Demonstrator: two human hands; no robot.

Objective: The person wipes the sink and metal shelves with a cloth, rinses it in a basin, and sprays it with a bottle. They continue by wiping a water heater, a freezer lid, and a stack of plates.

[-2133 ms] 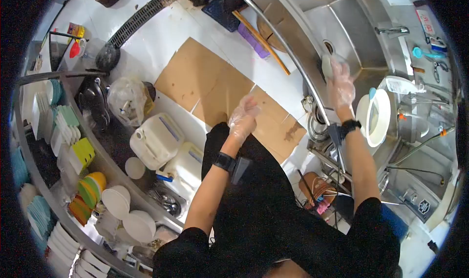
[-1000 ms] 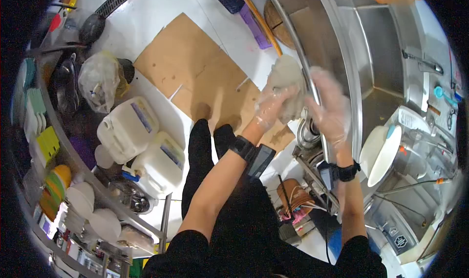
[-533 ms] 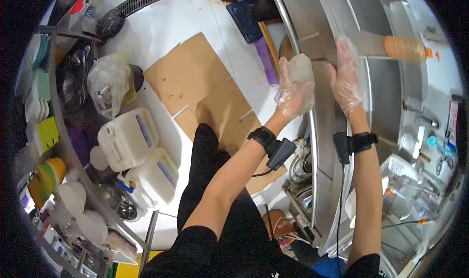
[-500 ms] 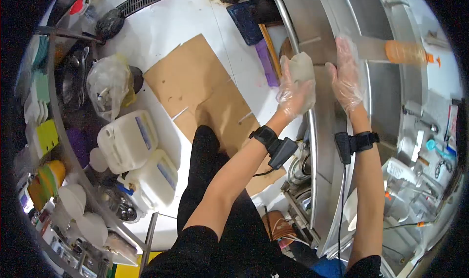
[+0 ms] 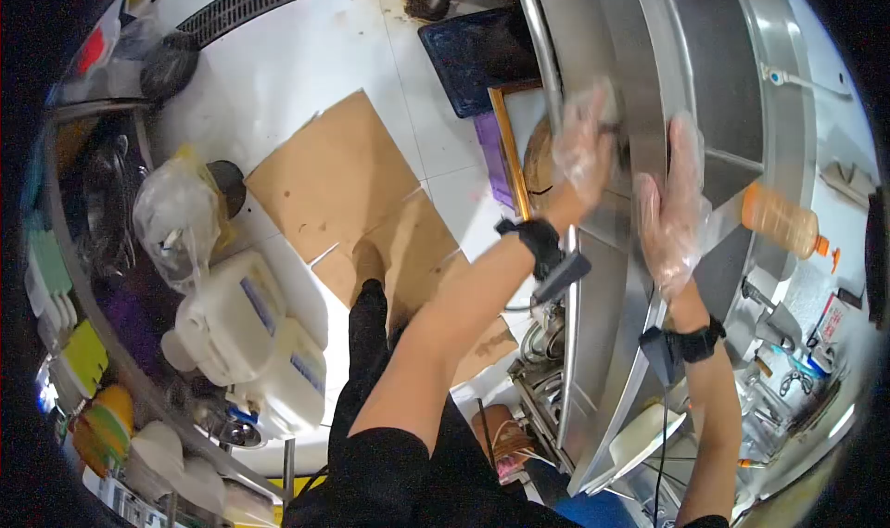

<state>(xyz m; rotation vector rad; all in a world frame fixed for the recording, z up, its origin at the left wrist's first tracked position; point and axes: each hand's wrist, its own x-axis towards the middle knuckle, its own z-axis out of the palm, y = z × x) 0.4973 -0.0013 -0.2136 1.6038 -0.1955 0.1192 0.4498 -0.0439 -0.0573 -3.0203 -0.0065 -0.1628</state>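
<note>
My left hand (image 5: 584, 152), in a clear plastic glove and smeared by motion, is over the front strip of the stainless steel counter (image 5: 593, 27). Its fingers are closed around a pale cloth (image 5: 609, 111), which shows only as a blur past the fingertips. My right hand (image 5: 675, 213), gloved in clear plastic too, is open with its fingers stretched out and nothing in it. It is over the steel surface, beside a raised metal edge. Both wrists carry black strapped devices.
An orange-tinted plastic bottle (image 5: 779, 220) lies at the right of the counter, with utensils beyond. Cardboard (image 5: 343, 194) covers part of the white floor. White jugs (image 5: 227, 319) and a plastic bag (image 5: 176, 213) stand at left, near a crowded rack. A dark tray (image 5: 473, 55) is under the counter.
My left hand has moved right, over the counter, with the pale cloth. My right hand stays open and sits lower in view. The whole view has shifted slightly.
</note>
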